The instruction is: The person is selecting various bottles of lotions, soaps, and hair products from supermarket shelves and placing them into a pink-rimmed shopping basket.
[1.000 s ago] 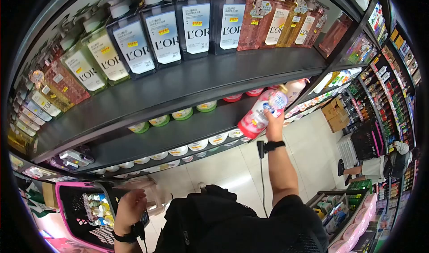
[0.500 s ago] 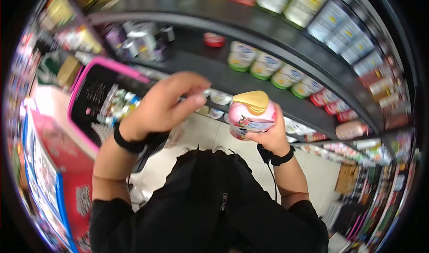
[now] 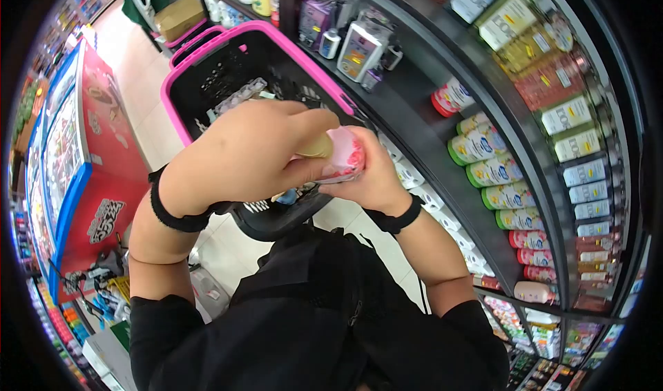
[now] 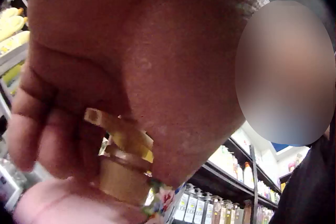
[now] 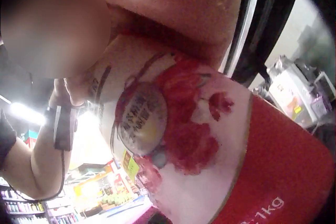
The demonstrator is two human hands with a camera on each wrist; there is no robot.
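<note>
Fingers of our left hand pinch the gold cap; our right hand grips the pink bottle, best held steady, basket at eleven o'clock.
</note>
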